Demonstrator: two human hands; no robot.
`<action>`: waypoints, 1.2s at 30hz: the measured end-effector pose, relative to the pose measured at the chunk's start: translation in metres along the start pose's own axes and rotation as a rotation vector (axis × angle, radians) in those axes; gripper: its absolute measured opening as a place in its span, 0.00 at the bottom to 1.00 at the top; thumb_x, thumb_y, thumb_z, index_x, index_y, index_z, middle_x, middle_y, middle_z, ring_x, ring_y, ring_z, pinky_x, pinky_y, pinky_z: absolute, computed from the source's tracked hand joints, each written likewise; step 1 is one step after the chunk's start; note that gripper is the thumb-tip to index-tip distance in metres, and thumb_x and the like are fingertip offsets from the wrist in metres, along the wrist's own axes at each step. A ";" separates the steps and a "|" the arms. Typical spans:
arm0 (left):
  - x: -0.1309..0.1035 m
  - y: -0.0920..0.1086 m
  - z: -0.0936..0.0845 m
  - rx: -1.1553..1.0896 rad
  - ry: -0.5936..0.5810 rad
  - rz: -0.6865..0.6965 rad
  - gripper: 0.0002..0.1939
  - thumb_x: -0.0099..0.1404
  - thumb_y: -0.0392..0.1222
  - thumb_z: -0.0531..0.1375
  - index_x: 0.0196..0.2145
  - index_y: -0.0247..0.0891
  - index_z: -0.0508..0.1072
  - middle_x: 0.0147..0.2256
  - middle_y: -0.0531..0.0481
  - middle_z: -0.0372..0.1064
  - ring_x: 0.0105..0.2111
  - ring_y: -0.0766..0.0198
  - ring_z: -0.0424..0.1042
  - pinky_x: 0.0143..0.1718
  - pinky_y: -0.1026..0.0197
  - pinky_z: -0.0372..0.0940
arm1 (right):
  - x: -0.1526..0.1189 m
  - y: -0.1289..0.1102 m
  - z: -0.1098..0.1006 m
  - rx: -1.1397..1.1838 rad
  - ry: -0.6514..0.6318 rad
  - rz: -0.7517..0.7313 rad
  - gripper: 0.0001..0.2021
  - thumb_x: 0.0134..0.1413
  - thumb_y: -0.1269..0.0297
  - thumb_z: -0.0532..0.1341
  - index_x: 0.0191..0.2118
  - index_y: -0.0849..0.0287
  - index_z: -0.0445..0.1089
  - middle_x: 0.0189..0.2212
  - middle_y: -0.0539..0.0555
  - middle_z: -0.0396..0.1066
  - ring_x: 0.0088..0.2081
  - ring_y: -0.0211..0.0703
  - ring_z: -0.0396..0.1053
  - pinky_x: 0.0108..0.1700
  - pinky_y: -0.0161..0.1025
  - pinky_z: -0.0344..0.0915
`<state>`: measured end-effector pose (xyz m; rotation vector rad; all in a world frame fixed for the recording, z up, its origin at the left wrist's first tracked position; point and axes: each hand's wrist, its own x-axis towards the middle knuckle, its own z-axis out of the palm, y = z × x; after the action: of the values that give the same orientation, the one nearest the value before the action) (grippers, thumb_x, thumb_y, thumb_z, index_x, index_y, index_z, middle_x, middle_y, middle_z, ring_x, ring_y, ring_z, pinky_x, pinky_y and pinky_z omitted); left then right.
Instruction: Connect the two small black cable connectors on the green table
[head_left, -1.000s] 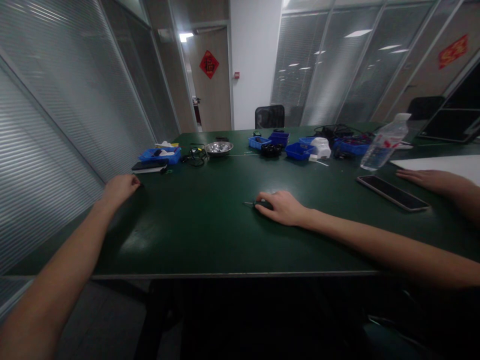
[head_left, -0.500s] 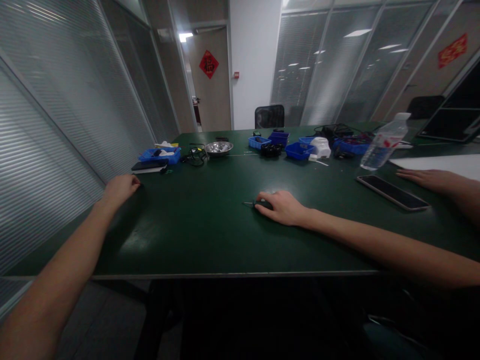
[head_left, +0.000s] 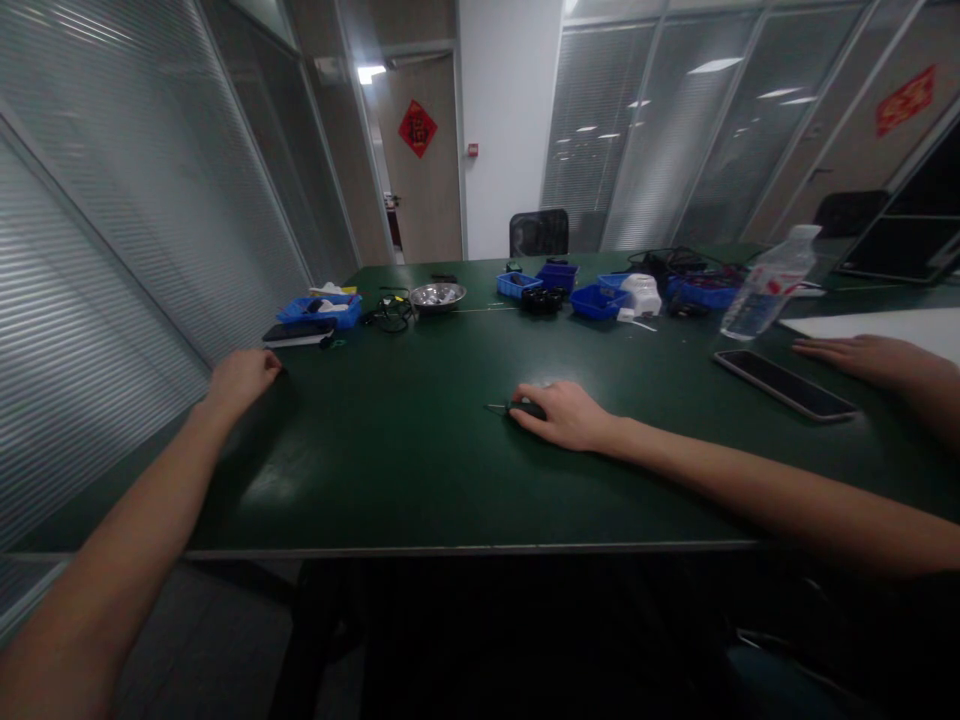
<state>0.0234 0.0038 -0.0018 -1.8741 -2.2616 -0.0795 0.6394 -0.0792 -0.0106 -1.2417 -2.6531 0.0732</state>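
Your right grip [head_left: 571, 415] was closed around a slim screwdriver [head_left: 531, 409], down low on the green counter [head_left: 375, 460], with the thin shaft poking out left of your fingers! Away to its left, your left grip [head_left: 241, 378] was curled in narrow, a dark speck [head_left: 282, 372] at the fingertips; whether it was held, I couldn't tell. Just beyond that grip lay a flat black item [head_left: 301, 332]. Right of your right grip: a phone [head_left: 784, 385], then another person's hand [head_left: 874, 360]!
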 end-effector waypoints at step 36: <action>-0.012 0.010 -0.013 -0.063 0.012 -0.024 0.15 0.69 0.42 0.65 0.47 0.29 0.82 0.42 0.44 0.78 0.35 0.60 0.67 0.32 0.68 0.51 | 0.000 0.002 0.003 0.015 0.011 -0.018 0.20 0.74 0.46 0.54 0.55 0.55 0.73 0.27 0.51 0.72 0.27 0.43 0.67 0.34 0.39 0.55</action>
<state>0.0364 -0.0086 0.0073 -1.8715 -2.3000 -0.1666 0.6404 -0.0778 -0.0141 -1.2093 -2.6491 0.0824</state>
